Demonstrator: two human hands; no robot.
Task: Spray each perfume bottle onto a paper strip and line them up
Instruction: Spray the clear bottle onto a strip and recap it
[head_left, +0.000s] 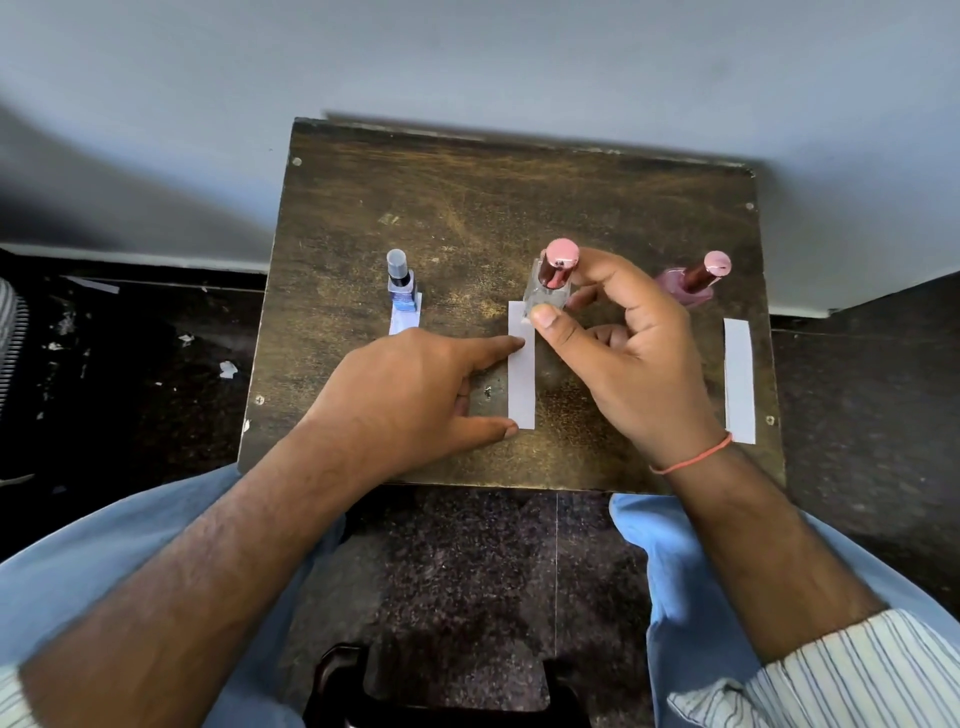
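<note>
Gripping the clear bottle (546, 295) between thumb and curled fingers, the right hand (621, 353) holds it at the far end of the middle strip (521, 379), the thumb tip pressed on the bottle's near face; whether the bottle stands on the strip or is held just over it cannot be told. This bottle has a dark red neck and a pink cap, and it tilts a little toward the far edge of the table (467, 208). The left hand (410, 395) lies flat on the wood with its fingers straight and spread, holding nothing: the forefinger tip touches the left edge of the middle strip near its far end, and the thumb tip touches the same edge at its near corner. To the left, well apart, the blue bottle (401, 283) with a grey cap stands upright on the far end of the left strip (404, 318), most of which the left hand hides. To the right, the pink bottle (693, 283) stands behind the right hand, beyond the far end of the right strip (739, 379), which lies alone near the table's right edge. The three strips lie roughly parallel, running toward the person. A thin orange band (693, 457) circles the right wrist.
</note>
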